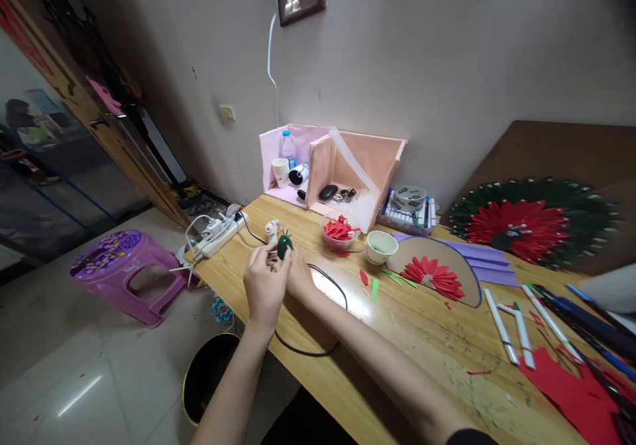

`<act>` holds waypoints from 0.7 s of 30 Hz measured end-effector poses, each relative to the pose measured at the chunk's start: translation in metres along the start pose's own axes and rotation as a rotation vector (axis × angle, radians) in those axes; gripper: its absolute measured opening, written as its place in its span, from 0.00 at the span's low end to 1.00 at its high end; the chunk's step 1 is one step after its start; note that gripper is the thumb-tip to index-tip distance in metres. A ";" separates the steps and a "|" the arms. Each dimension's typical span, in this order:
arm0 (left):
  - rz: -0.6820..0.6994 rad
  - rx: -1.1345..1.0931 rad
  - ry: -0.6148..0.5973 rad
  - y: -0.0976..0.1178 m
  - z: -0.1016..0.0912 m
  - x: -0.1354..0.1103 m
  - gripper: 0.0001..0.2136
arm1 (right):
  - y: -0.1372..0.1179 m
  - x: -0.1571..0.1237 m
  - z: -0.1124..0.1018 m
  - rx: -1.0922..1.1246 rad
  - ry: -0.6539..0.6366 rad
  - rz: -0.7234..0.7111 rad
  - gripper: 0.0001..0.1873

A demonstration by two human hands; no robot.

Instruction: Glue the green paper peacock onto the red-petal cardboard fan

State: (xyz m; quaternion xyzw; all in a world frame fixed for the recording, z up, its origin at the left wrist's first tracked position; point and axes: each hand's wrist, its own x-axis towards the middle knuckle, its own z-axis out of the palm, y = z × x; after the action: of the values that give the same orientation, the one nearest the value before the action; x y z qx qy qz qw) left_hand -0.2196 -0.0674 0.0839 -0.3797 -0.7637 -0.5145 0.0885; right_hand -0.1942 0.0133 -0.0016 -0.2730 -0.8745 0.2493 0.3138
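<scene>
We see a small dark green piece (pixel 284 246) just left of the middle of the frame, held at the fingertips above the bench (pixel 412 346), with thin tips rising from its top. Our left hand (pixel 265 278) pinches it, fingers bent inward and thumb pointing up toward it, the back of the hand turned to us. Its forearm (pixel 232 385) climbs steeply from the bottom edge, the wrist nearly in line. Our right hand (pixel 299 276) sits close behind, partly covered by the left; we cannot tell how its fingers are closed. Its forearm slants in long and low from the lower right.

Just beyond the hands stands a white device (pixel 271 229), and a black cord (pixel 346 302) loops over the bench beneath and beside the right forearm. Right of centre we find a clear bowl (pixel 342 241) of red pieces (pixel 340 226), a pale cup (pixel 376 253) and a rounded panel (pixel 454 257) bearing red petals (pixel 437 278). A power strip (pixel 218 238) lies at the bench's left end.
</scene>
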 end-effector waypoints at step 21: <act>0.092 0.187 -0.574 0.148 0.223 -0.118 0.12 | 0.216 -0.156 -0.229 -0.330 0.369 0.409 0.30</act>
State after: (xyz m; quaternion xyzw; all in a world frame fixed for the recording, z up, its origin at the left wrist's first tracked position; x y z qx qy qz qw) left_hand 0.0194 0.0924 0.0264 -0.5339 -0.7836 -0.3091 -0.0732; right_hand 0.1345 0.1322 -0.0417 -0.5308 -0.7587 0.1084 0.3619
